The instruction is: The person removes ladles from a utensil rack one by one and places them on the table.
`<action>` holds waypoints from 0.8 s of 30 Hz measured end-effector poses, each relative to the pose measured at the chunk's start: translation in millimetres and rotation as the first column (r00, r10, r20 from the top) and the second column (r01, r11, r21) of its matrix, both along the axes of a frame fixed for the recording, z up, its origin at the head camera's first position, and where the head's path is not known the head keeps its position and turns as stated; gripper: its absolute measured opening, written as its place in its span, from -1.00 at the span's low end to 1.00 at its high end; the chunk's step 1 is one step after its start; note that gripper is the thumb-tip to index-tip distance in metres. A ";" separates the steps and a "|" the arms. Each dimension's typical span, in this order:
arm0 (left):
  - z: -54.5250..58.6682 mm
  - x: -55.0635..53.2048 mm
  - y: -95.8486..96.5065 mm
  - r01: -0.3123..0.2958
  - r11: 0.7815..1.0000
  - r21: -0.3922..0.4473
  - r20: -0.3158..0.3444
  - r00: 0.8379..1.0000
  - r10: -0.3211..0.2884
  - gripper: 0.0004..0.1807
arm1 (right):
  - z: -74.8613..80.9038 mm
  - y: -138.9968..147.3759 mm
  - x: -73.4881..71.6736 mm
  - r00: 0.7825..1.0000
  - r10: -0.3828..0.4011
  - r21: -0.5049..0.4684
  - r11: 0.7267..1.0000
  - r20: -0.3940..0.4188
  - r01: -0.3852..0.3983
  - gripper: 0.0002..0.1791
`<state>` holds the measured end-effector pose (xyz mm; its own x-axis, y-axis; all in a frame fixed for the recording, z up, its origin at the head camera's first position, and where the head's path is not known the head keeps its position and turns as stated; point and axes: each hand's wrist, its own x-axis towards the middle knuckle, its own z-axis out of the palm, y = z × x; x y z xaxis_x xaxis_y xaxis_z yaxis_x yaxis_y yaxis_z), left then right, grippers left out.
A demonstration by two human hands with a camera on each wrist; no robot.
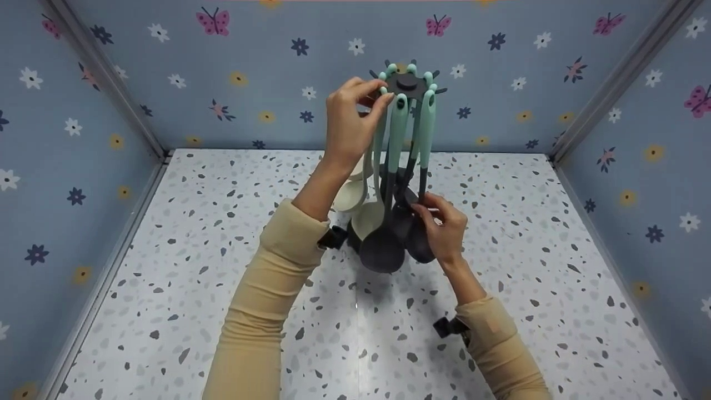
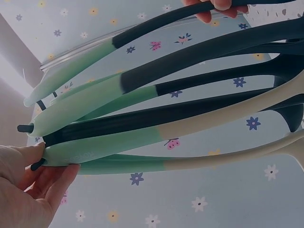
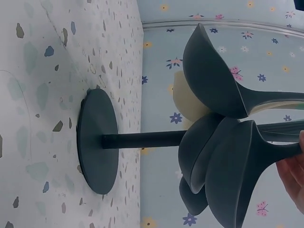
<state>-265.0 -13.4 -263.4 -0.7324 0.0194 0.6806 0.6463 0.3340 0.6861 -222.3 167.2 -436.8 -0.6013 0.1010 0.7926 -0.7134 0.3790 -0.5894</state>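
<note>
A dark utensil stand [image 3: 98, 142] with a round base holds several kitchen utensils by their mint-green handles, hung round its hooked top. Up at that top, my left hand [image 1: 353, 119] pinches the handle end of a cream spoon [image 2: 204, 121] at its hook, thumb on one side and fingertips on the other. Lower down on the right, my right hand [image 1: 444, 225] pinches the thin neck of a dark spoon [image 3: 232, 175], just above its bowl. The top of this spoon's handle is at the stand's hooks. A dark ladle [image 1: 383, 250] hangs in front, between my hands.
The speckled white tabletop [image 1: 222, 266] spreads around the stand. Blue panels with flowers and butterflies [image 1: 266, 72] rise behind and on both sides, with grey metal strips [image 1: 580, 89] at the corners. Dark wrist cameras [image 1: 333, 238] sit at my sleeve cuffs.
</note>
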 end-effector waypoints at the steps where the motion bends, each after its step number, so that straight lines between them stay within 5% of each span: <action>1: -0.1 -0.2 0.1 0.000 1.000 -0.001 -0.002 1.000 0.000 -0.77 | 0.3 0.5 0.8 1.000 -0.005 0.003 1.000 -0.003 0.005 -0.82; 17: -1.3 0.0 2.1 0.027 0.999 0.018 0.006 1.000 -0.027 -0.77 | 1.2 19.0 21.8 0.998 -0.058 0.003 0.998 -0.009 0.058 -0.77; 24: 0.0 -1.3 1.4 0.026 0.999 0.040 0.044 0.999 -0.027 -0.76 | -9.3 33.4 27.2 0.988 -0.126 0.065 0.991 0.086 0.120 -0.81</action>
